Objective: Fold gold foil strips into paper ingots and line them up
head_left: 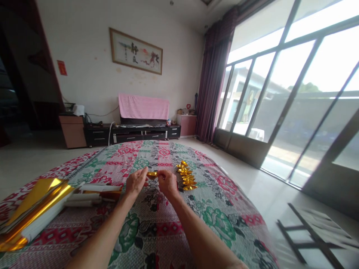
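Note:
Between my two hands, just above the patterned tablecloth, is a small piece of folded gold foil paper (152, 174). My left hand (137, 182) pinches its left end, and my right hand (167, 182) grips the right end. Right of my right hand, several folded gold paper ingots (187, 177) lie in a row on the cloth. To the left of my left hand sit rolled or folded white paper pieces (84, 198). Farther left lies a stack of gold foil sheets (39, 203), partly curled.
A flowered tablecloth (157, 231) covers the round table. Past its far edge stands a low black cabinet (131, 135) with a pink cloth (144, 106) over a screen-like shape. A wooden stool or chair (314, 235) is at lower right, near tall windows (291, 108).

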`<act>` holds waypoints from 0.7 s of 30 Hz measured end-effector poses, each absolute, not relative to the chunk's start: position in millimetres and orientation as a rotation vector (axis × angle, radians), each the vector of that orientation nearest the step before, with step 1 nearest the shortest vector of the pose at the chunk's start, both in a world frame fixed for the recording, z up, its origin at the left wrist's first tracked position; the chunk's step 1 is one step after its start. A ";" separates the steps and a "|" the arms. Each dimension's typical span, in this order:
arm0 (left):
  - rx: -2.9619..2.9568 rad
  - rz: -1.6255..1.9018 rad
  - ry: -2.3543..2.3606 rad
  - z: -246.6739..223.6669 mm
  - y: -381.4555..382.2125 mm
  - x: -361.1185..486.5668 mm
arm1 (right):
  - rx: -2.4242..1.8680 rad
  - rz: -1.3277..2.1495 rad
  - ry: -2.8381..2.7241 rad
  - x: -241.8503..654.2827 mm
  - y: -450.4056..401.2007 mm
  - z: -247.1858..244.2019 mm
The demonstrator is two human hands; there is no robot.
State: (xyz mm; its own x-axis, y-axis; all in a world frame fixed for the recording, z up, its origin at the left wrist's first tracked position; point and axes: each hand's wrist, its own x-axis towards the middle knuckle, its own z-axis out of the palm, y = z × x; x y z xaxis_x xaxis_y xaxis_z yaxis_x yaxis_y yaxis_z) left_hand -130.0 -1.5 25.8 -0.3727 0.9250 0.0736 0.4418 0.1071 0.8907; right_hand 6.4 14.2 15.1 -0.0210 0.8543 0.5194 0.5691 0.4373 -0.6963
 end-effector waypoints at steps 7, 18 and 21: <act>1.395 1.200 1.829 20.9 -1.4 -124.8 | -1.210 0.278 -1.678 20.1 6.7 12.8; 1.296 1.208 1.657 31.5 5.1 -107.2 | -1.117 0.245 -1.725 37.6 12.8 12.9; 1.338 1.219 1.689 36.0 16.9 -104.8 | -1.023 0.232 -1.708 45.2 17.3 25.2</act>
